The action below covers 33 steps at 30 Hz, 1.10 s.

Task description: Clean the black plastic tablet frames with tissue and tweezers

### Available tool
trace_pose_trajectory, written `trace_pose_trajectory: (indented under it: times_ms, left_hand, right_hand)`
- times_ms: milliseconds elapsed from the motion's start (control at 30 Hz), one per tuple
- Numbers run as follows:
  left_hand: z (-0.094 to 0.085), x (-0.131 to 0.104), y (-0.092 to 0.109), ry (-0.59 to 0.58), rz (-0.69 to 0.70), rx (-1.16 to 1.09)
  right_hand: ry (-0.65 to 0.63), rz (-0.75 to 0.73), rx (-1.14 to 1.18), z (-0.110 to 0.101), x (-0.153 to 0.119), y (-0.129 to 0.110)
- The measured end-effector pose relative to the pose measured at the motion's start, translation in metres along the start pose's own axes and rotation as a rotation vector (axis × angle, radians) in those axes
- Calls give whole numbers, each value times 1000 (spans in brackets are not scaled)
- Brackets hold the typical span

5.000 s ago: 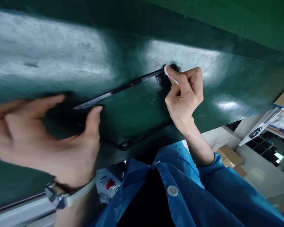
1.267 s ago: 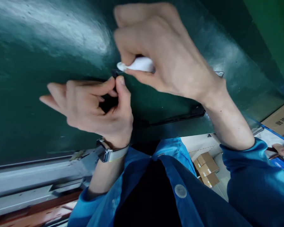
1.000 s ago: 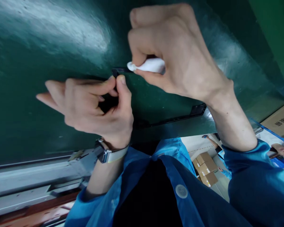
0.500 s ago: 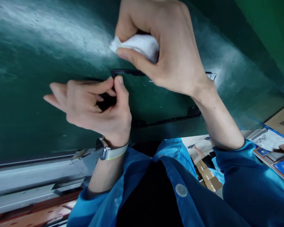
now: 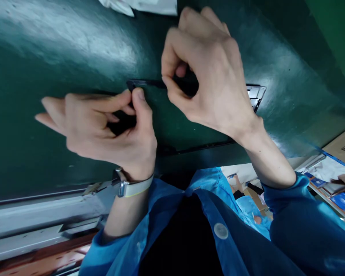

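Observation:
A thin black rectangular frame (image 5: 205, 146), open in the middle, is at the green work surface, its far right corner showing pale metal-like parts. My left hand (image 5: 112, 130) pinches the frame's far left corner between thumb and forefinger, the other fingers loosely bent. Over the frame's far side, my right hand (image 5: 209, 73) is closed, with thumb and forefinger tips together beside the far edge. Whether those tips grip the edge or something small, I cannot tell. A crumpled white cloth (image 5: 152, 5) lies beyond the hands, cut off by the top of the view.
The green work surface (image 5: 31, 153) stretches to both sides. A cardboard box (image 5: 340, 143) sits at the right. Below the near edge on the left are grey metal rails (image 5: 40, 218). Another person in blue (image 5: 250, 211) is in the background, with a further person partly visible at far right.
My right hand has let go of the white cloth, now lying farther away, and has come down toward the frame's far edge. My left hand and the frame's left corner have shifted slightly left.

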<state>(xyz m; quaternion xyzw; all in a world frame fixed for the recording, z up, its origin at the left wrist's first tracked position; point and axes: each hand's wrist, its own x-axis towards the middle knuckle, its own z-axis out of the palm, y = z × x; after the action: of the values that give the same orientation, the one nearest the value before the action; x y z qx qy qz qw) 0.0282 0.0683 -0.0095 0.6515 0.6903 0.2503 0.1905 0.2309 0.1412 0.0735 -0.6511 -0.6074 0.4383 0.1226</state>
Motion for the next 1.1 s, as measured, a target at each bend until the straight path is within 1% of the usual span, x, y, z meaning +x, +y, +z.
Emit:
trace_pose_trajectory:
  times_ms: [100, 267, 433, 533, 633, 700, 767, 900, 1000, 1100]
  left_hand:
    - [-1, 2, 5, 9, -1, -5]
    - [-5, 4, 8, 12, 44, -26]
    - [-4, 2, 4, 7, 50, -47]
    - [-4, 2, 4, 12, 48, -58]
    - [-5, 2, 5, 8, 36, -44]
    - [-5, 3, 5, 2, 36, -29]
    - [-6, 2, 5, -7, 34, -22]
    - [-4, 0, 3, -9, 49, -35]
    - [-4, -1, 2, -9, 46, -32]
    - [-5, 0, 3, -18, 32, -17]
  right_hand:
    - [-34, -10, -109, 6, 2, 4]
    - [-70, 12, -52, 10, 4, 7]
    - [-89, 67, -32, 22, 15, -7]
    - [-82, 39, -100, 29, 20, -13]
    - [-84, 21, -247, 27, 18, -8]
    - [-57, -8, -258, 22, 14, -3]
    - [-34, -21, -221, 17, 11, -2]
    - [-116, 123, -254, 17, 14, -18]
    - [-149, 150, -289, 22, 19, -31]
    - [-159, 188, -299, 17, 17, -29]
